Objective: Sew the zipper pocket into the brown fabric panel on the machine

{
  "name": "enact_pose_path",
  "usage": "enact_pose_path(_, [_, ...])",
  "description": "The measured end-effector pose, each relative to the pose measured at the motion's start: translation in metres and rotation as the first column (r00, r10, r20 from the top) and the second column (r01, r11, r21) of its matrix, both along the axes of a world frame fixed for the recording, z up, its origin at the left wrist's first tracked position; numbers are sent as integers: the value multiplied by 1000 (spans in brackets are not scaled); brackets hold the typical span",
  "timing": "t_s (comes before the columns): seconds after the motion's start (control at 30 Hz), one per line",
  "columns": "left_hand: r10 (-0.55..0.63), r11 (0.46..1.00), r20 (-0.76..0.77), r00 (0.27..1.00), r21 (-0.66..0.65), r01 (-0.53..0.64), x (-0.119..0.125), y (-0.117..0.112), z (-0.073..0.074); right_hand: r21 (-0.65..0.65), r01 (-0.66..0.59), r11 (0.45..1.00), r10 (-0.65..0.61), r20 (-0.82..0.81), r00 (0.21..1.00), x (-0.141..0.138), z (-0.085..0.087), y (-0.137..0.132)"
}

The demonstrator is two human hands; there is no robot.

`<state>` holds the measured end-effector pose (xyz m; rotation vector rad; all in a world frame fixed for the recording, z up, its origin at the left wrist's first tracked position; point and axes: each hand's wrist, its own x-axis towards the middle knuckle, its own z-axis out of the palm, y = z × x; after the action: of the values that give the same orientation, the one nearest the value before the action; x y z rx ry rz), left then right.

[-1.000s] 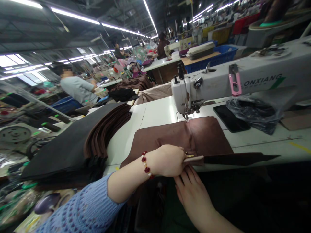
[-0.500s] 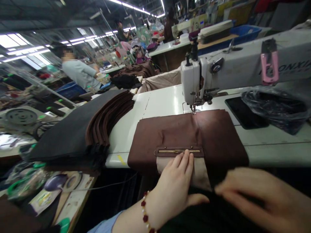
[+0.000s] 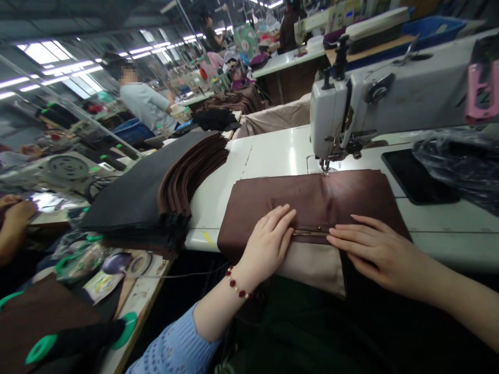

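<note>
A brown fabric panel (image 3: 280, 192) lies over the front edge of the sewing table, its far edge by the needle of the sewing machine (image 3: 331, 119). A brass zipper (image 3: 310, 233) runs across the panel, and beige lining (image 3: 315, 265) hangs below it. My left hand (image 3: 267, 241) rests open on the zipper's left end, fingers stretched and covering that part. At the zipper's right end, my right hand (image 3: 374, 249) lies flat with fingers extended on the panel.
Left of the panel is a stack of dark, brown-edged pieces (image 3: 156, 182). A phone (image 3: 417, 176) and a plastic bag (image 3: 460, 166) sit at right. A thread spool (image 3: 81, 337) and tape roll (image 3: 139, 264) occupy the lower-left bench. Another person's hand (image 3: 17, 218) shows at far left.
My right hand has come up from below onto the zipper's right end. My left hand has shifted to the zipper's left end. The view has turned slightly left.
</note>
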<state>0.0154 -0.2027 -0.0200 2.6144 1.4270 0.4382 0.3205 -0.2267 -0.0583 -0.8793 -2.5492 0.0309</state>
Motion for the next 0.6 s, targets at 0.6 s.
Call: enact_pose_path(0.6, [99, 994, -259, 961, -12, -105, -16, 13, -20, -126, 108, 986, -123, -118, 985, 14, 18, 25])
